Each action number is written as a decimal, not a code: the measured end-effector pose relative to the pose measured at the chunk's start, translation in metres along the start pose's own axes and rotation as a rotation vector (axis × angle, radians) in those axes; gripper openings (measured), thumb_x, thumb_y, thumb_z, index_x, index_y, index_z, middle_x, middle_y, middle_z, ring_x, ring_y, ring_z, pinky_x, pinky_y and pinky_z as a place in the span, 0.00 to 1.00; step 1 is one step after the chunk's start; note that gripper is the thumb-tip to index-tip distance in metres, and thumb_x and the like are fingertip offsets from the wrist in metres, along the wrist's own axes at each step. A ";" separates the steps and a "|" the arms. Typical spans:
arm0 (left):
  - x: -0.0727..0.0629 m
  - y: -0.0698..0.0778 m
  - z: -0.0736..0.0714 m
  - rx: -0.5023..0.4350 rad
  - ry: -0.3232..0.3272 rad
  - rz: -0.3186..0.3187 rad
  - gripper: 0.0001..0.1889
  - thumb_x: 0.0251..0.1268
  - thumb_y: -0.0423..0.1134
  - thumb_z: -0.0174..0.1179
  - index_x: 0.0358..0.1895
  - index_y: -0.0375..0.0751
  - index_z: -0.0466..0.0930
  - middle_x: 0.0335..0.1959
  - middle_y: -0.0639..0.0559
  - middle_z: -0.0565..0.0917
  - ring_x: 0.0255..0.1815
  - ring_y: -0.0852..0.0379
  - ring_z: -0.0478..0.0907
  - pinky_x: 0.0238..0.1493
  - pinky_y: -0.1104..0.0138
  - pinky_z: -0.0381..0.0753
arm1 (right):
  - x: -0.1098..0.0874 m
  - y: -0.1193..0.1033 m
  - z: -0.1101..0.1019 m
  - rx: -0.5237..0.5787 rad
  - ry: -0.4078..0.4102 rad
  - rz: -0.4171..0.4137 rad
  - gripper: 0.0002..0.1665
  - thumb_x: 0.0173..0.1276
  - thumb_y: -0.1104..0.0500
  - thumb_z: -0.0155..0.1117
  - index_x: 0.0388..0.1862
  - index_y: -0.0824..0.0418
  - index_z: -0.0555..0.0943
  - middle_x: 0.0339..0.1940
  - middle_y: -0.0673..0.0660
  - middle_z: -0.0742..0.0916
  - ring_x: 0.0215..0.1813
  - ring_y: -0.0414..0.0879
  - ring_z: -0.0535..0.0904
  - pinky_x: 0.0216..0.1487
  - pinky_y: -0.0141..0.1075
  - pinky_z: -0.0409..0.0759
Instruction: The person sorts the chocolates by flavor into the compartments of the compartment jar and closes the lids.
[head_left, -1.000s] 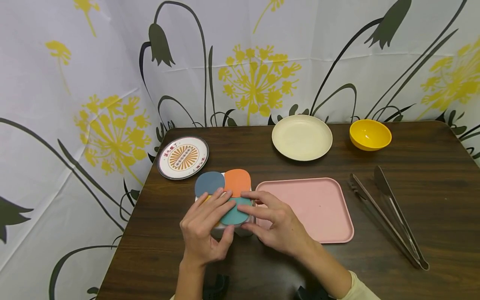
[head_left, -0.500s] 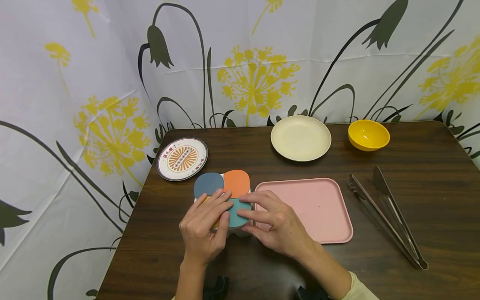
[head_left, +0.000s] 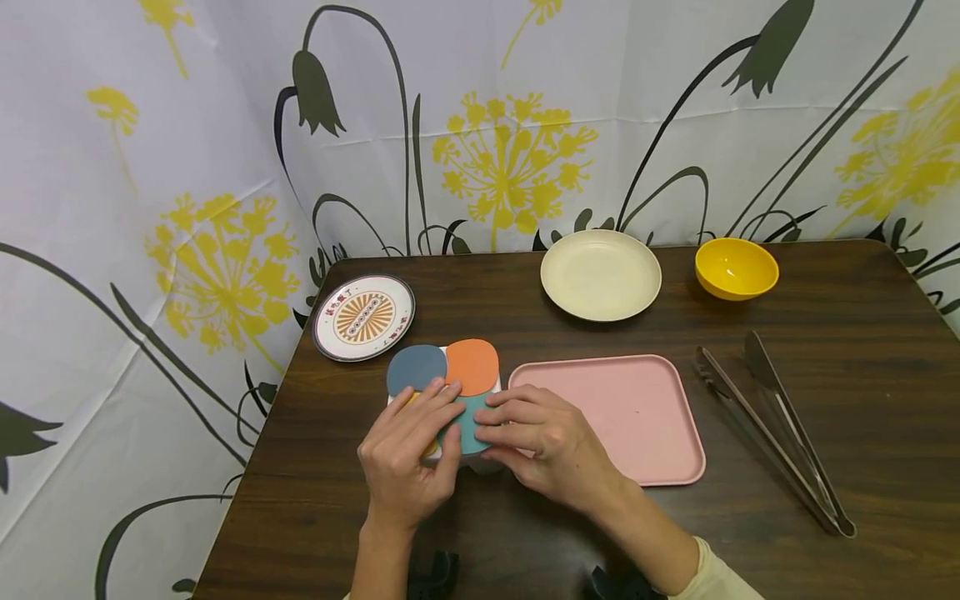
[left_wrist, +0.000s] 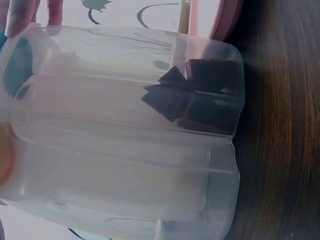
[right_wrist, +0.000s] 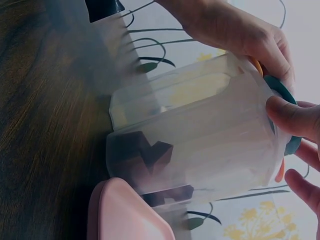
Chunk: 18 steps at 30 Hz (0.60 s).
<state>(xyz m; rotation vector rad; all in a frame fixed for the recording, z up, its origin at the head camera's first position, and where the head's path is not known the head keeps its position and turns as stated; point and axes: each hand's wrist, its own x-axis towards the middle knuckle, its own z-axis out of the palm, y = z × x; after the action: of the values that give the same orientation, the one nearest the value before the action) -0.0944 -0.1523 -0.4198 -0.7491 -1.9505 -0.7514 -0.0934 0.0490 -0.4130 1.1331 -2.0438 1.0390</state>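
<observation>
A translucent plastic storage container (left_wrist: 120,160) stands upright on the table, topped by colored lids: blue (head_left: 417,368), orange (head_left: 474,367), teal (head_left: 472,432) and a mostly hidden yellow one. Dark angular pieces (left_wrist: 212,97) lie at the bottom of one compartment. My left hand (head_left: 408,457) rests on the top with its fingers straight across the yellow lid and its thumb by the teal lid. My right hand (head_left: 558,442) holds the teal lid's right edge, its bent fingertips on the lid and its thumb (right_wrist: 287,115) at the rim.
Right of the container lies a pink tray (head_left: 637,433). Metal tongs (head_left: 806,450) are farther right. Behind stand a cream plate (head_left: 602,275) and a yellow bowl (head_left: 737,271). A patterned plate (head_left: 365,318) sits at the back left, near the table edge. A printed curtain hangs behind.
My left thumb has moved up from the container's front onto the top, beside the teal lid. The right hand's fingers have drawn closer together at the teal lid. The container stays put.
</observation>
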 end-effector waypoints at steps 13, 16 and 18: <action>0.000 -0.001 0.000 -0.004 0.014 0.026 0.13 0.63 0.40 0.56 0.38 0.38 0.89 0.42 0.46 0.88 0.45 0.45 0.86 0.53 0.50 0.78 | 0.003 0.003 -0.001 -0.021 -0.013 -0.028 0.15 0.48 0.60 0.81 0.38 0.59 0.90 0.40 0.49 0.90 0.52 0.44 0.84 0.58 0.36 0.77; 0.000 0.000 0.000 0.001 0.013 0.029 0.13 0.64 0.40 0.55 0.38 0.38 0.89 0.42 0.46 0.88 0.45 0.45 0.86 0.53 0.50 0.78 | 0.003 0.004 -0.002 -0.014 -0.018 -0.031 0.14 0.48 0.61 0.81 0.37 0.58 0.90 0.40 0.49 0.90 0.51 0.44 0.84 0.57 0.36 0.78; 0.001 0.000 0.000 0.003 0.010 0.029 0.13 0.63 0.40 0.55 0.38 0.38 0.89 0.42 0.46 0.88 0.45 0.45 0.86 0.53 0.50 0.78 | 0.004 0.004 -0.002 -0.007 -0.020 -0.029 0.14 0.48 0.61 0.81 0.36 0.58 0.91 0.40 0.49 0.90 0.51 0.44 0.84 0.57 0.36 0.78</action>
<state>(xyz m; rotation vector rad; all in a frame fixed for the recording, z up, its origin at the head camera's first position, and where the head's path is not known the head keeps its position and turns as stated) -0.0949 -0.1523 -0.4192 -0.7686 -1.9278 -0.7336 -0.0980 0.0507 -0.4103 1.1707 -2.0390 1.0093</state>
